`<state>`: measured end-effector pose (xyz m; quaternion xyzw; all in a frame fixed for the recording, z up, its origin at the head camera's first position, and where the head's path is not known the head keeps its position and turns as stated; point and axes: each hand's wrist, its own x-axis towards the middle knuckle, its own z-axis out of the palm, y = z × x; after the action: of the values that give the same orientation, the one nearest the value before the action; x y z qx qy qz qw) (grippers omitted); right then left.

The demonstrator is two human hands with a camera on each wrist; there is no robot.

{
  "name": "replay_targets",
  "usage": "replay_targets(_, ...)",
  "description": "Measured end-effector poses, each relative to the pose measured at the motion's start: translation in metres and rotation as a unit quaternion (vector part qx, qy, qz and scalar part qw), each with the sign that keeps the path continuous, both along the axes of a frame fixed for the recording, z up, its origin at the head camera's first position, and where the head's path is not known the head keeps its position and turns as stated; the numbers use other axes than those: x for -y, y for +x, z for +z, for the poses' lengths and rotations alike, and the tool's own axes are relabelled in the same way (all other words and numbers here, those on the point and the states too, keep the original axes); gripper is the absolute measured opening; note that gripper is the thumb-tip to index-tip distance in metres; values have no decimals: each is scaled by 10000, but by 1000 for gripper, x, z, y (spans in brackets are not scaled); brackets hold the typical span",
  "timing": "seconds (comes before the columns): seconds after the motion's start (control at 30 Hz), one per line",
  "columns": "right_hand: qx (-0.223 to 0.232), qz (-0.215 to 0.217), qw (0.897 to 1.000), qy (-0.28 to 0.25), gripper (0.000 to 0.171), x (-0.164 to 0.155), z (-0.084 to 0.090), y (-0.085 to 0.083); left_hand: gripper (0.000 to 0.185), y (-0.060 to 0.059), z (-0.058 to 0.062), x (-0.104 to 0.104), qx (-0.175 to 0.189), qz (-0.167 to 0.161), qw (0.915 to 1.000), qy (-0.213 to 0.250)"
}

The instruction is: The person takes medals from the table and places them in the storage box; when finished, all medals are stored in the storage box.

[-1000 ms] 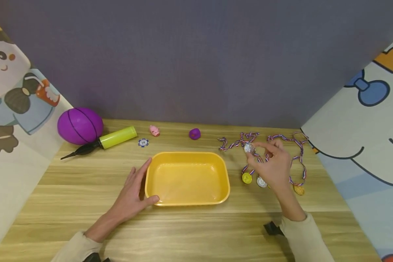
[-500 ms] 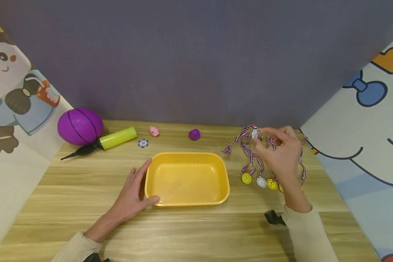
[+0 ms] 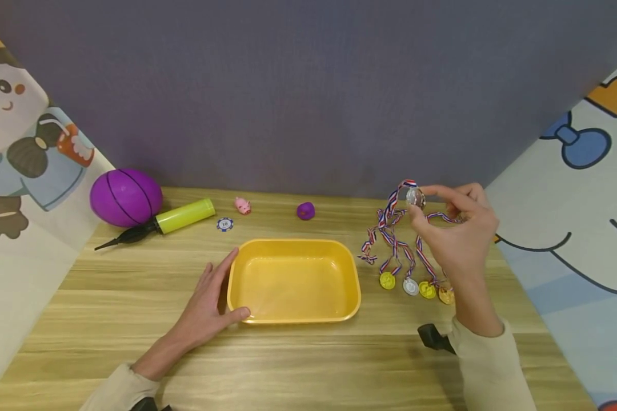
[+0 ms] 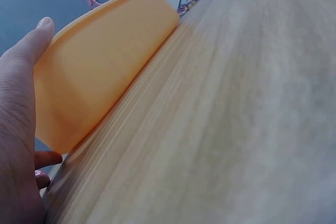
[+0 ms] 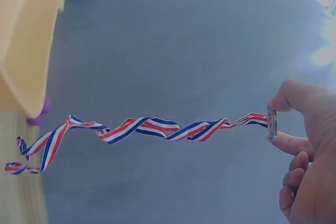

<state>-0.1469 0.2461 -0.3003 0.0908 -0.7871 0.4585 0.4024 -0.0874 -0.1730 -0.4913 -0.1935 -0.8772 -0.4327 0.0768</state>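
Note:
My right hand pinches a silver medal between thumb and forefinger and holds it up above the table's right side. Its red, white and blue ribbon hangs from the medal down to the wood; in the right wrist view the ribbon trails away from the medal. Several other medals lie in a row beneath the hand. My left hand rests against the left wall of the yellow tray, thumb on its front corner; the left wrist view shows the tray against the hand.
Along the back edge lie a purple ball, a yellow-green pump, a blue chip, a pink pig toy and a small purple toy. Cartoon panels wall both sides. A black wrist-camera mount sits by my right sleeve.
My right hand has lifted the silver medal up and to the right, off the table, and its ribbon now hangs below. The left hand and tray have not moved.

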Motion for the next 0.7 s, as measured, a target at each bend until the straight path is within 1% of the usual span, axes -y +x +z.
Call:
replay_targets(0.1,-148,93,9998,98,27,1,3,2,115,0,0,0,18,-5,10000,7)
replay_targets(0.27,-359,243,9990,72,27,11,9,6,115,0,-1,1,41,-19,10000,15)
replay_targets(0.47,-584,465,9972,86,28,24,17,10,116,0,-1,0,-83,-43,10000,0)
replay_targets(0.6,-576,606,9965,67,29,34,21,14,116,-1,-2,0,-147,-45,9999,-8)
replay_targets(0.7,-529,773,9956,82,30,42,19,16,116,-1,-2,0,-164,-44,9999,-8)
